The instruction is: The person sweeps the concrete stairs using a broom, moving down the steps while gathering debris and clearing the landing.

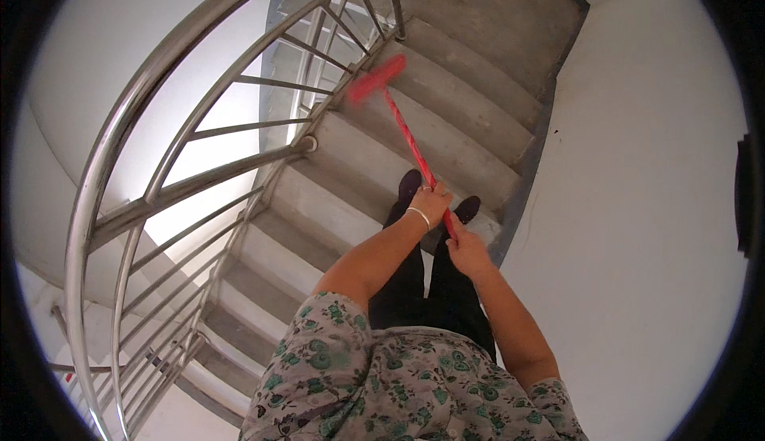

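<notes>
Both my hands grip the red handle of a broom (410, 138). My left hand (430, 203), with a pale bangle at the wrist, is wrapped around the shaft farther from my body. Closer to me, my right hand (468, 249) holds the same handle near its end. The broom's red head (378, 79) is blurred and lies across the concrete steps by the railing's foot, ahead of my feet. Whether its bristles touch the step cannot be made out.
A stainless-steel railing (197, 136) curves along the left of the concrete stairs (442, 118). On the right a white wall (627, 202) with a dark grey skirting band (526, 196) borders the flight. My dark shoes (410, 184) stand on a step. A concrete landing (490, 11) lies at the flight's far end.
</notes>
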A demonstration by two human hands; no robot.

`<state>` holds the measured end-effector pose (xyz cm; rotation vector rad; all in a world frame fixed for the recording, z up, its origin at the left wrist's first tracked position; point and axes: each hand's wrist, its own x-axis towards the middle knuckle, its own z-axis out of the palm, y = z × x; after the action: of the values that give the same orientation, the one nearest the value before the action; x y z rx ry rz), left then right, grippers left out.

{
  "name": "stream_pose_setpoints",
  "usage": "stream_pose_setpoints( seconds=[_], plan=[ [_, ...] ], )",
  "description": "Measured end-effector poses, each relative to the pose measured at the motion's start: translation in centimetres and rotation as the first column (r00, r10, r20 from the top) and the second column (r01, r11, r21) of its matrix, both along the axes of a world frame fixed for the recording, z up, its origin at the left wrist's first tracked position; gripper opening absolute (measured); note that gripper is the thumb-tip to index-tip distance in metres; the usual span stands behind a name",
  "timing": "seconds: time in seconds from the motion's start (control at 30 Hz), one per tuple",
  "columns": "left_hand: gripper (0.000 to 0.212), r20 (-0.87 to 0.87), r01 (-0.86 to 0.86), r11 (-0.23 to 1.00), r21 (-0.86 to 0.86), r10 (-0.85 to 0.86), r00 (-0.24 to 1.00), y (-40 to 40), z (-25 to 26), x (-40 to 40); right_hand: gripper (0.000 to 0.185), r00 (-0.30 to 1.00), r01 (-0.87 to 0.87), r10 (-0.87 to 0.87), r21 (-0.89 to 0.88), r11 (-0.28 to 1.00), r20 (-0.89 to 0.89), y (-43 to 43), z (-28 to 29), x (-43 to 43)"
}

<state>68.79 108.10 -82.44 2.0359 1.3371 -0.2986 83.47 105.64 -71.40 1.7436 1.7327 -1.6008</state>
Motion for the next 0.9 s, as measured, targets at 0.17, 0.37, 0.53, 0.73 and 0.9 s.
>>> stream_pose_setpoints(
  seconds=[0.17,0.37,0.53,0.73,0.9],
  plan=[
    [0.029,-0.021,-0.044,0.999,0.030,0.044,0.999,-0.2,-3.6,-3.4,0.069,0.998,-0.065,0.064,-0.069,0.995,-0.008,0.9,-2.3,-4.3],
    [0.035,-0.143,-0.081,0.981,-0.177,0.056,0.988,-0.7,-2.7,-1.5,0.067,0.959,-0.277,0.280,-0.074,0.958,0.036,1.4,-3.2,-2.5],
    [0.035,-0.011,-0.108,0.993,-0.056,0.107,0.994,0.6,0.9,2.8,0.067,0.976,-0.217,0.217,-0.010,0.976,0.033,2.9,0.2,3.1],
    [0.039,-0.098,-0.100,0.990,-0.099,0.090,0.991,2.1,0.8,0.5,0.064,0.983,-0.180,0.182,0.048,0.983,-0.033,4.0,-1.1,0.2],
    [0.039,-0.150,-0.022,0.970,-0.242,-0.015,0.989,3.4,-0.4,0.0,0.063,0.948,-0.282,0.286,-0.046,0.958,0.141,3.7,-2.7,-0.8]
  ],
)
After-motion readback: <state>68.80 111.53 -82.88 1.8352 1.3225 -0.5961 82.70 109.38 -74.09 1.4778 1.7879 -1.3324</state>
